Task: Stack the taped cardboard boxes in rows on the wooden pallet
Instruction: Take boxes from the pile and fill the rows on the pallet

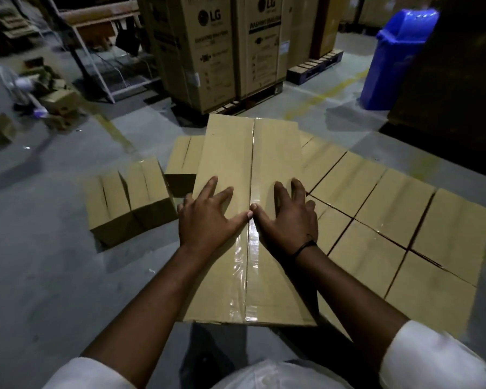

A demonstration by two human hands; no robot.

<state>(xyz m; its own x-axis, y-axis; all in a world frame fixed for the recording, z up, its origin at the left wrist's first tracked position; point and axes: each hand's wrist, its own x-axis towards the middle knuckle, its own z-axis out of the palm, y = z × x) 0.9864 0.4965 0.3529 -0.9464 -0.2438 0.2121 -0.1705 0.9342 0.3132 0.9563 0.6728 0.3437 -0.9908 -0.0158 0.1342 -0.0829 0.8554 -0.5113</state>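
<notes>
- Long taped box (pixel 225 153): under both hands, atop lower boxes (pixel 390 209) extending right of the right hand; pallet hidden.
- Left hand (pixel 208 217), right hand (pixel 286 217): released, flat, pressing its lid.
- Risk: uneven pressing may slide it off-row.

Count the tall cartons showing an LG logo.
2: the left LG carton stands straight ahead, the right LG carton right beside it. More may be hidden behind them.
</notes>
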